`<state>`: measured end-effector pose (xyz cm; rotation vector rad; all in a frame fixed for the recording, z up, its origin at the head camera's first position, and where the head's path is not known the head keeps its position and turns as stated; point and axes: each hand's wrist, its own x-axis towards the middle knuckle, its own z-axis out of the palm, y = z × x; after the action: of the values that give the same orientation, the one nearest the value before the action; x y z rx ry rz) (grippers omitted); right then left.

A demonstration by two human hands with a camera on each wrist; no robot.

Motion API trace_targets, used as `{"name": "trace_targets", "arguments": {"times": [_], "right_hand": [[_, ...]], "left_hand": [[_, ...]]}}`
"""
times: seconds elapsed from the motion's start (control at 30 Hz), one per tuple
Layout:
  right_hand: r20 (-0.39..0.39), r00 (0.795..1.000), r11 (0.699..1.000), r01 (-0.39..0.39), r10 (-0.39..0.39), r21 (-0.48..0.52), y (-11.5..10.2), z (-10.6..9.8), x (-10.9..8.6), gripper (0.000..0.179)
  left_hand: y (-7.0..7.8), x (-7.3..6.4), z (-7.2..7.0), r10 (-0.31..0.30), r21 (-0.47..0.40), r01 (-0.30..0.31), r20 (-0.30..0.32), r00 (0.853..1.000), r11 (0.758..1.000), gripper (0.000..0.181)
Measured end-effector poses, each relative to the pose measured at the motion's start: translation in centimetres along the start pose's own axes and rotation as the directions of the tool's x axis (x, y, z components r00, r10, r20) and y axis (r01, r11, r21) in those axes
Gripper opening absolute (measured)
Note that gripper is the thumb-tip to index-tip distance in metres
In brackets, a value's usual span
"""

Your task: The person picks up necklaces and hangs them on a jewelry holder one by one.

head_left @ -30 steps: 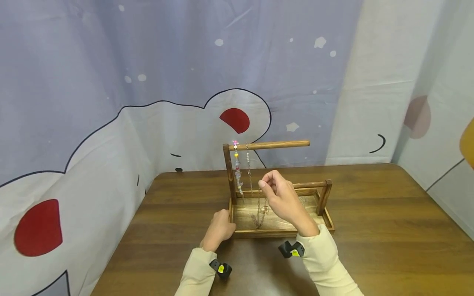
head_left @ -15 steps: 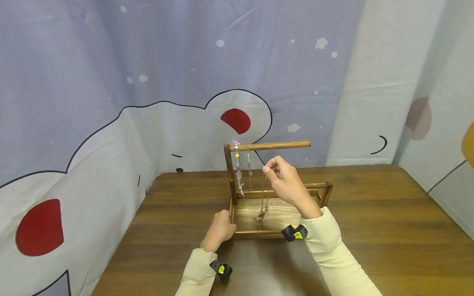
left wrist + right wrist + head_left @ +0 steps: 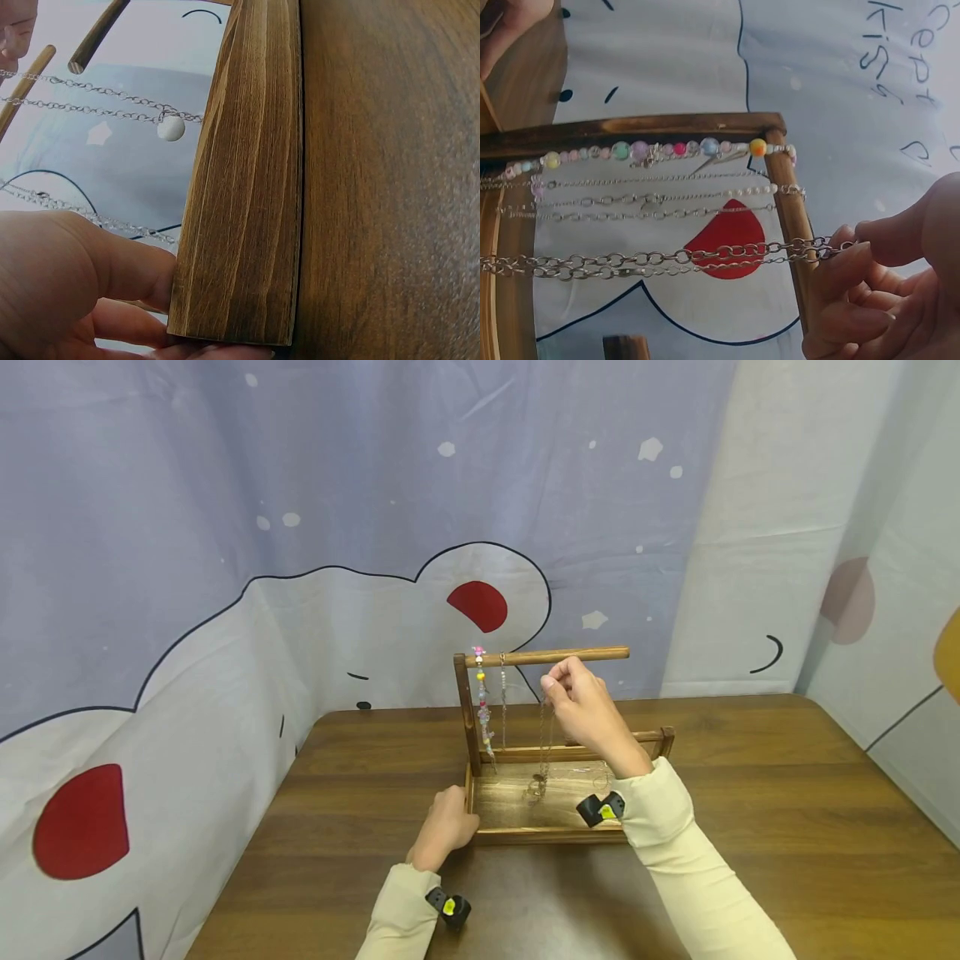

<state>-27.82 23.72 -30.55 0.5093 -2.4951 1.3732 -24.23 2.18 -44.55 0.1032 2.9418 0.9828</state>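
Raised: right hand [image 3: 588, 706], pinching silver-coloured metal-link chain [image 3: 615, 259] | left hand [image 3: 444, 820] grips rectangular brown wooden tray [image 3: 551, 836] at nine o'clock, likely steadying it

Looks like a fabric-screened nook, indoors: cartoon-print curtain [image 3: 337, 468] hangs behind and beside a wood-grain table [image 3: 795, 810]. Home, shop or studio, can't tell which from these views.

Both forearms [image 3: 693, 868] extend from the near side. The right hand [image 3: 588, 710] is raised farther out, thumb and forefinger pinched together, other fingers curled. The left hand [image 3: 447, 817] sits lower, nearer and left, fingers bent in a grip.
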Motion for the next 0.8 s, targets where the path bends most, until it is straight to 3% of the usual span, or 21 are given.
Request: {"name": "trace_targets", "arguments": {"times": [0.8], "right_hand": [[-0.097,0.994,0.996,-0.052,0.045,-0.07,1.7,-2.9,1.7,0.017]], "left_hand": [[0.1,0.1,0.0,-0.018,-0.002,0.018,0.019,1.0,1.0,0.005]]}}
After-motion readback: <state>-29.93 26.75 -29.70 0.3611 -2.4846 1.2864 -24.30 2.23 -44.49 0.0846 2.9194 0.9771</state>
